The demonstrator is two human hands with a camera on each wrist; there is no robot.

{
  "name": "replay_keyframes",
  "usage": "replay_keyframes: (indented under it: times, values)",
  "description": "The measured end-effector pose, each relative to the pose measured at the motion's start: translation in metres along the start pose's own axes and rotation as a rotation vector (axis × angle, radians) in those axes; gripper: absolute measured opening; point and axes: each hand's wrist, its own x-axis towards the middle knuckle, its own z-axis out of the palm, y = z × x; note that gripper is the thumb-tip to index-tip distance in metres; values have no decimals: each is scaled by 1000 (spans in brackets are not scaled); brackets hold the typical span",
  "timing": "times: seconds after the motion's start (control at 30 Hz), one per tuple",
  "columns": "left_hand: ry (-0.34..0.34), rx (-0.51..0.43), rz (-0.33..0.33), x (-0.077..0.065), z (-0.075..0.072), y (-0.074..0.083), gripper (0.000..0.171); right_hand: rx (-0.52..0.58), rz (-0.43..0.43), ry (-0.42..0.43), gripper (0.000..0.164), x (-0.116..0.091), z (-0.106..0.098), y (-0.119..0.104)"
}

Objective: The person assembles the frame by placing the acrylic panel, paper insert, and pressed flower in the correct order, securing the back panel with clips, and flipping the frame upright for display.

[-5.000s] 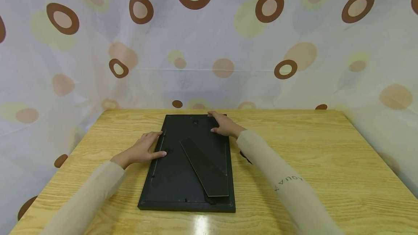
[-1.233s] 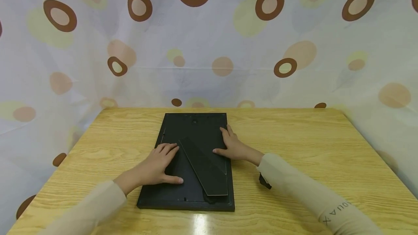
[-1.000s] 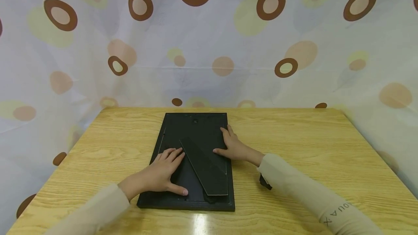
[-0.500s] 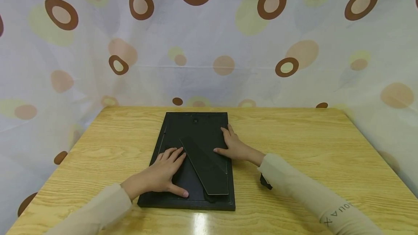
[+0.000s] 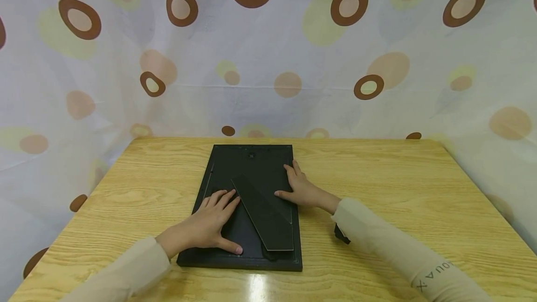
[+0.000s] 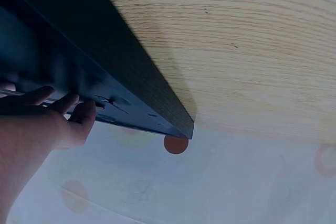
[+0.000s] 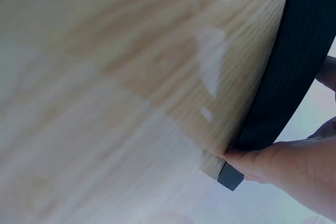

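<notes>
A black picture frame (image 5: 262, 162) lies back side up on the wooden table, and a dark easel stand (image 5: 268, 227) runs slantwise across its backing. My left hand (image 5: 211, 223) rests on the left part of the backing, fingers spread, fingertips beside the stand's edge. In the left wrist view, that hand (image 6: 52, 121) lies over the backing near a small dark metal fitting (image 6: 107, 100). My right hand (image 5: 299, 188) is at the frame's right edge, thumb on the back. The right wrist view shows one finger of that hand (image 7: 286, 163) reaching down the frame's outer side (image 7: 283, 72).
The table (image 5: 390, 185) stretches out to both sides of the frame. A pale cloth with brown and yellow spots (image 5: 268, 50) hangs behind and at the sides. Something small and black (image 5: 341, 234) shows under my right cuff.
Over five seconds, my left hand moved from the frame's left edge inward and nearer me; my right hand slid down the right edge. Both hands have stayed nearly still for the last half second.
</notes>
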Motion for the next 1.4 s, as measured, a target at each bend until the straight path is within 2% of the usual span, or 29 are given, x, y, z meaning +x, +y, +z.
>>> replay_keyframes:
  times: [0.23, 0.4, 0.53, 0.63, 0.77, 0.87, 1.0, 1.4]
  values:
    - [17, -25, 0, -1, -1, -3, 110, -10, -16, -8, 80, -2, -1, 2]
    - [82, -65, -43, -1, -5, -14, 105, -10, -15, -9, 80, -5, -1, 2]
    - [183, -88, -146, 0, -5, -26, 98, -3, 7, -22, 82, -8, -1, 2]
    - [229, -116, -249, 2, -3, -35, 97, -2, 25, -32, 82, -10, -1, 1]
    - [218, -162, -370, 4, -1, -43, 99, -5, 33, -29, 82, -12, 0, -1]
    - [187, -178, -411, 4, 0, -45, 101, -11, 24, -23, 82, -12, 1, 0]
    - [170, -188, -402, 5, 1, -48, 101, -4, 4, -19, 83, -12, 2, 1]
    - [191, -291, -320, 8, -2, -52, 99, 68, -19, 45, 82, -9, 1, -5]
